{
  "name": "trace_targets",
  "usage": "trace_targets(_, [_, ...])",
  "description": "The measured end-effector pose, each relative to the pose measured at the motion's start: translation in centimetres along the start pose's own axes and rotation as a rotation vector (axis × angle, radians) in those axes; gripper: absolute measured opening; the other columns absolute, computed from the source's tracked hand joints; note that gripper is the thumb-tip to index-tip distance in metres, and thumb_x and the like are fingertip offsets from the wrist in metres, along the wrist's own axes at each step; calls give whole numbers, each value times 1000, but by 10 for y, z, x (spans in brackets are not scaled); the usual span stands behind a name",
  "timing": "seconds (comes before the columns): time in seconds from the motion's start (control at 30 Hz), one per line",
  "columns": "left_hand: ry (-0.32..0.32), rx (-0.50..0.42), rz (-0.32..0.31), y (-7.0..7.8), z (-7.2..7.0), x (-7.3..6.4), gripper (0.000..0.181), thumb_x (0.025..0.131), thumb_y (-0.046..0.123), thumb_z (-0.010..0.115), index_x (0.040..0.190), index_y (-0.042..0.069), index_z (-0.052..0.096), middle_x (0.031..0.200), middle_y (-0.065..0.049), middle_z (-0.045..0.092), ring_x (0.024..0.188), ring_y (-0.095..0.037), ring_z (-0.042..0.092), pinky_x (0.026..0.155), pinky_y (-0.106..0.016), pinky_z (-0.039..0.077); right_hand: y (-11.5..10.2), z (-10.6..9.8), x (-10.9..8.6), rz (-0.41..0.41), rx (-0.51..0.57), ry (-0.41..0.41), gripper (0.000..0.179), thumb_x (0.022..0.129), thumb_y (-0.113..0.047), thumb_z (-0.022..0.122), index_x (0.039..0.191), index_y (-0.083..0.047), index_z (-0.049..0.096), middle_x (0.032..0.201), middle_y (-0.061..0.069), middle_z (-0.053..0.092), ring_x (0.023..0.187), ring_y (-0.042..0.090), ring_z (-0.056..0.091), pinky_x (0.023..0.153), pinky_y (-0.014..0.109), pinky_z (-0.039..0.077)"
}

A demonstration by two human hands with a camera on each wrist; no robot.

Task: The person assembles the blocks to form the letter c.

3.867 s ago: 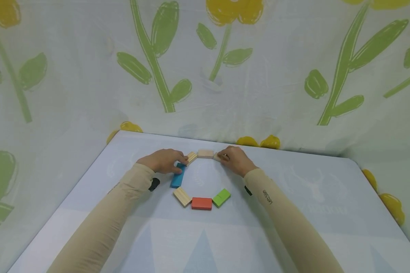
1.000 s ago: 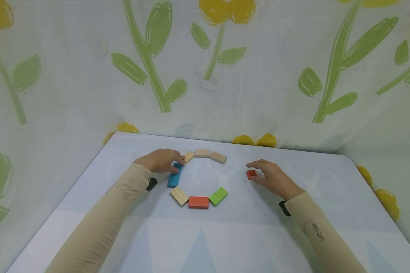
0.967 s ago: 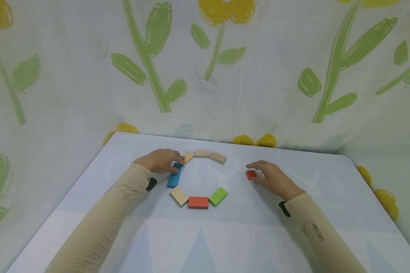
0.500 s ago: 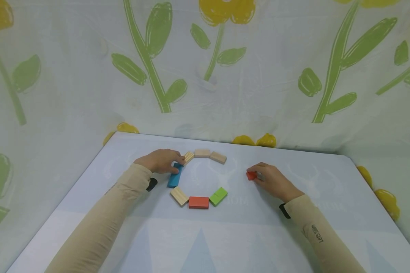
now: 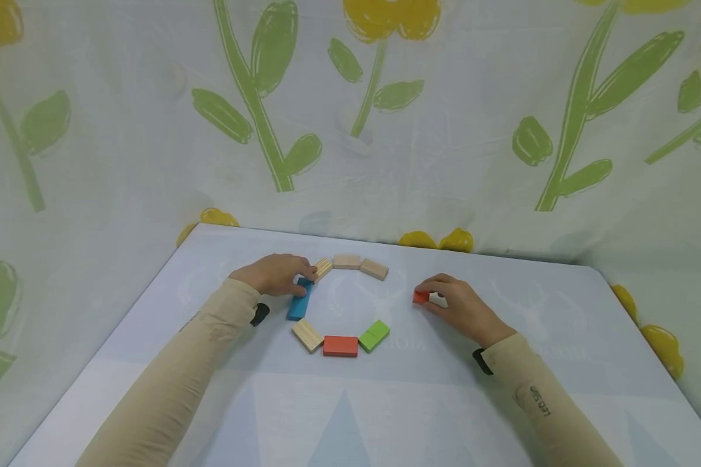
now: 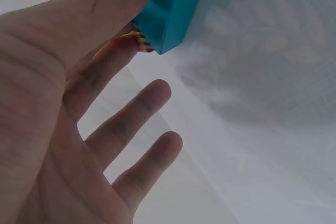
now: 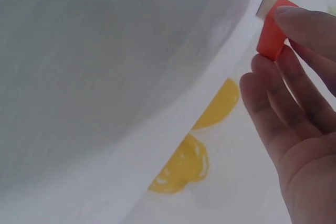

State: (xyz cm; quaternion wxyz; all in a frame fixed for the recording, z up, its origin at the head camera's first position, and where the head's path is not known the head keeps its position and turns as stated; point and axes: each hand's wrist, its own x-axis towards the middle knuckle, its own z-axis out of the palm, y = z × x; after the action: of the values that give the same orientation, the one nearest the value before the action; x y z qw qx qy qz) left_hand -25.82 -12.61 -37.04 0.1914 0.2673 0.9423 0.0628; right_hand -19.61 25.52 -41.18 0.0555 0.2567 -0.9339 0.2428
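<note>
My left hand (image 5: pixel 276 275) rests over the left side of a ring of small blocks. Its thumb touches a blue block (image 5: pixel 300 303), and a fingertip meets the striped wooden block (image 5: pixel 324 268) beside it; the remaining fingers stretch out free in the left wrist view. With my right hand (image 5: pixel 464 310) I pinch a small red block (image 7: pixel 271 38) between thumb and fingers, to the right of the ring. Two pale wooden blocks, a far one (image 5: pixel 346 261) and a slanted one (image 5: pixel 374 269), continue the ring's far side.
On the near side of the ring lie a wooden block (image 5: pixel 307 335), a red rectangular block (image 5: pixel 340 346) and a green block (image 5: pixel 374 336). The white table (image 5: pixel 502 415) backs onto a hanging cloth (image 5: pixel 444 162) printed with flowers.
My right hand let go of the slanted wooden block, moved right, closed its fingers on the small red block and has now shifted it slightly left. My left hand has stayed in place.
</note>
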Motion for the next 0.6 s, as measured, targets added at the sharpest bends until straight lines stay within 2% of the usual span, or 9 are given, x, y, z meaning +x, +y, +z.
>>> trace_targets(0.2, [7,4,14,0,1,0,44,96,25,73,139,17,65,150,-8,52,141,-32,44,116,-53,36,-12,7,3,-69,32,2,36,83,-3,83,118,-9,75,117,1,67,107,18,65,93,39,57])
trace_targets(0.43, [6,3,12,0,0,-1,44,96,25,72,139,17,65,151,-8,51,141,-32,44,116,-53,35,-25,16,11,-56,29,-84,35,86,-7,82,120,-12,74,118,-3,67,111,15,63,96,36,55])
trace_targets(0.6, [1,-11,5,-2,1,0,44,96,25,72,139,18,65,152,-7,51,142,-32,43,116,-53,35,-33,23,16,-105,31,-128,35,87,-8,81,121,-12,73,119,-3,66,112,14,63,96,32,55])
